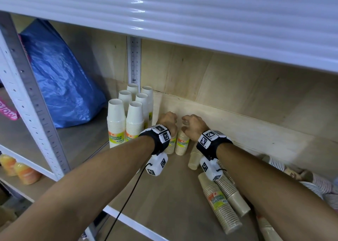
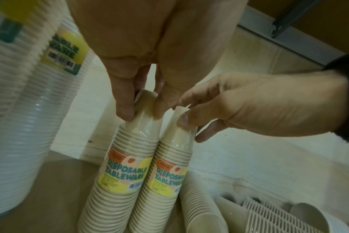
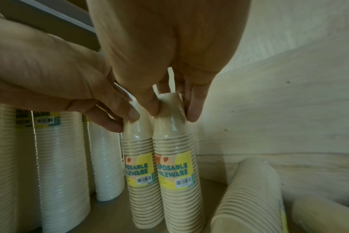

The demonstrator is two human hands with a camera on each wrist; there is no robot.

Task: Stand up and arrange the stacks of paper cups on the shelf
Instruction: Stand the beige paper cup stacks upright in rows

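Observation:
Two beige wrapped cup stacks stand upright side by side near the shelf's back wall: the left stack (image 1: 171,146) (image 2: 127,173) (image 3: 139,173) and the right stack (image 1: 182,143) (image 2: 166,178) (image 3: 175,173). My left hand (image 1: 167,120) (image 2: 142,113) pinches the top of the left stack from above. The top of the right stack is gripped in the same way by my right hand (image 1: 193,125) (image 3: 173,113). Several taller white cup stacks (image 1: 126,116) stand in a tight group just to the left. More beige stacks (image 1: 221,204) lie on their sides on the shelf board (image 1: 164,195).
Another beige stack (image 1: 194,160) lies under my right wrist. Striped cup stacks (image 1: 311,185) lie at the far right. A blue bag (image 1: 60,79) fills the neighbouring bay. The upper shelf (image 1: 182,21) hangs overhead, with a perforated post (image 1: 33,98) at left and orange bottles (image 1: 18,167) below.

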